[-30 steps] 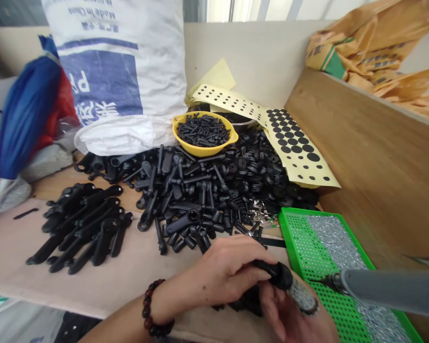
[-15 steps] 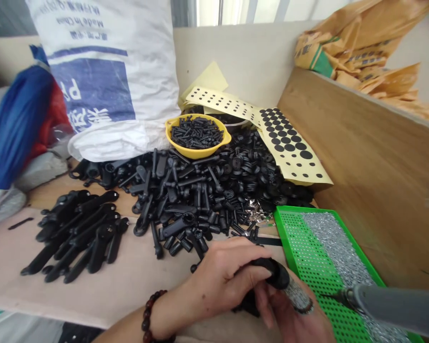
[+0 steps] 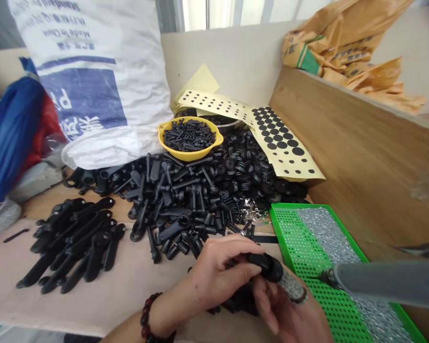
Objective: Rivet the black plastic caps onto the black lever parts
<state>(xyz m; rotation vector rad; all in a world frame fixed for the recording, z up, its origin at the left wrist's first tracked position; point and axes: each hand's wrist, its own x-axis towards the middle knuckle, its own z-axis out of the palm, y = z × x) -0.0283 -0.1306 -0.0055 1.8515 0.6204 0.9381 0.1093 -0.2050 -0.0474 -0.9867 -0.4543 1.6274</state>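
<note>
My left hand, with a bead bracelet at its wrist, pinches a black plastic part between thumb and fingers. Just right of it and lower, my right hand is curled around the lower side of the same part. A speckled silver-grey piece with a dark rim lies against the right hand, in line with the part. More black pieces show below the hands, partly hidden. A grey tool with a thin dark tip points in from the right, over a green tray of small metal pieces.
Black parts are heaped mid-table, and long black handles lie at left. Behind stand a yellow bowl of black screw-like pieces and a white sack. Sticker sheets rest beside a wooden board.
The view has shifted slightly, so most things sit further left. Both hands keep hold of the black part, and the grey tool appears slightly higher and further left.
</note>
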